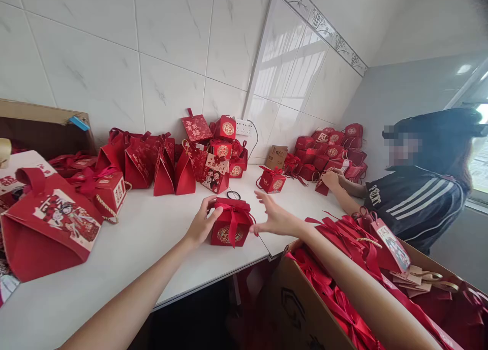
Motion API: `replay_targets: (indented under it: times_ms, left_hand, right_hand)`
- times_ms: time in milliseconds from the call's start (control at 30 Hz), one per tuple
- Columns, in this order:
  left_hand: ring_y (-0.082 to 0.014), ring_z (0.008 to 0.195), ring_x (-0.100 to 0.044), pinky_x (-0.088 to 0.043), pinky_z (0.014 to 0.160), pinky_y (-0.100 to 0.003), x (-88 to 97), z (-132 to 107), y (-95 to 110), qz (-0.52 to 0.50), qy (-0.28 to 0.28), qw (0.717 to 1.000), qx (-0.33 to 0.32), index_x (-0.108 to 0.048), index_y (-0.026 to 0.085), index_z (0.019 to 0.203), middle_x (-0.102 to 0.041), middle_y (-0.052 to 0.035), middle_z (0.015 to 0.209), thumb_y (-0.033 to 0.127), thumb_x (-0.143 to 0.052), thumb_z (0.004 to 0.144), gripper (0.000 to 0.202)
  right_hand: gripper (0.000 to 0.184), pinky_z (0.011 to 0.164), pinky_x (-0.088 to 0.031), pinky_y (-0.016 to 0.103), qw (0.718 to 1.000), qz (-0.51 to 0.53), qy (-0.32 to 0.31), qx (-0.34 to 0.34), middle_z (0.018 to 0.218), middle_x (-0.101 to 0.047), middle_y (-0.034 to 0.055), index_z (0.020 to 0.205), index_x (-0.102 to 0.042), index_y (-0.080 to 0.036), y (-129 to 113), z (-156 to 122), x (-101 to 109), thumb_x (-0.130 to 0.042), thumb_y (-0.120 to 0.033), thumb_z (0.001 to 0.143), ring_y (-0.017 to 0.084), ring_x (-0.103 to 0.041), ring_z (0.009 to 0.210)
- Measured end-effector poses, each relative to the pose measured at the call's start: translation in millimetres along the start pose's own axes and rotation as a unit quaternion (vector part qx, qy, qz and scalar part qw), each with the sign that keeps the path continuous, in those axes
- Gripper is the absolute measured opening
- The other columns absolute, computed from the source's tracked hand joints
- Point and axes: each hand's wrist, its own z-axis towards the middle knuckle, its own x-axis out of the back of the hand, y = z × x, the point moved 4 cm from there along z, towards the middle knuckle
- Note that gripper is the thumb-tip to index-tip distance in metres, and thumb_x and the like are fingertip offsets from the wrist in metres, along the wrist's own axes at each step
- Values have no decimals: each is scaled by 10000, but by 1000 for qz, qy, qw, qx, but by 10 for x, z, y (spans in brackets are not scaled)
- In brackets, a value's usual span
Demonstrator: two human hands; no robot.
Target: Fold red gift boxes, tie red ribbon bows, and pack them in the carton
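A small red gift box with a red ribbon bow and a gold emblem stands on the white table near its front edge. My left hand grips the box's left side, fingers curled round its top corner. My right hand hovers just right of the box with fingers spread, its thumb close to the ribbon, holding nothing.
Several red gift bags and boxes crowd the wall side. A large red bag lies at left. An open cardboard carton of red ribbons sits under my right arm. Another person works at right beside more red boxes.
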Motion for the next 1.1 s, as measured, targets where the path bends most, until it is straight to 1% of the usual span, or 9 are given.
replay_targets:
  times_ms: [100,267,400,567,800,867,933,1000,1100]
  left_hand:
    - [-232,1145,-495,-399,941,-352,-18,-20,26,8,-27,1000,-2,-410,217,1160,-545,-79,1188,481,-498,764,483]
    - [-244,1099,-528,-435,883,-362,-33,-39,66,13,-55,998,-7,-373,227,1216,-538,-90,1184,452,-526,756,535]
    - [-244,1109,-522,-417,924,-370,-31,-66,151,33,-63,996,-62,-385,231,1207,-529,-91,1198,392,-557,748,516]
    - [-265,1079,-520,-434,913,-389,-61,-143,296,39,-103,987,-120,-436,208,1178,-492,-113,1218,401,-551,743,489]
    - [-242,1072,-493,-423,943,-393,-132,-205,420,153,-23,959,-238,-503,230,1068,-480,-73,1085,275,-589,742,340]
    - [-238,1083,-489,-418,957,-397,-159,-207,408,169,-23,953,-251,-507,234,1080,-461,-72,1098,265,-587,756,335]
    - [-239,1111,-472,-405,978,-407,-175,-202,389,186,-23,951,-247,-532,239,1060,-433,-70,1118,263,-583,766,300]
    - [-241,1138,-447,-383,1003,-416,-184,-192,378,207,-22,949,-237,-573,243,991,-408,-62,1132,264,-573,775,218]
    - [-240,1154,-425,-349,1032,-423,-196,-170,384,222,-23,951,-215,-613,242,892,-402,-50,1121,271,-568,778,125]
  right_hand:
    - [1175,1077,-239,509,997,36,-73,-12,1424,-257,198,1419,-131,-173,51,4,-238,-796,-480,500,318,-272,1325]
    - [1134,1050,-308,488,986,144,-84,-5,1340,-379,165,1421,-23,-206,-2,-40,-449,-767,-405,588,269,-404,1248]
    - [1050,1006,-371,482,984,179,-10,22,1289,-412,131,1405,-23,-249,26,-110,-457,-737,-339,640,250,-445,1209]
    - [989,970,-421,484,991,34,86,100,1334,-328,183,1401,-109,-202,-8,-216,-480,-737,-323,646,292,-414,1224]
    - [823,925,-480,468,985,-41,105,127,1439,-223,168,1394,-173,-242,-145,-344,-448,-665,-356,744,310,-371,1277]
    - [710,838,-531,442,986,-61,120,103,1376,-323,147,1345,-273,-259,-159,-410,-412,-651,-373,755,297,-491,1169]
    - [423,679,-564,370,980,-113,135,87,1261,-433,121,1192,-440,-246,-164,-474,-389,-587,-353,810,231,-619,929]
    - [130,526,-519,279,963,-197,153,105,1086,-528,92,967,-536,-199,-185,-524,-383,-485,-275,875,147,-618,690]
    - [192,460,-421,225,906,-340,183,173,846,-576,59,772,-535,-161,-264,-575,-406,-394,-155,902,114,-548,596]
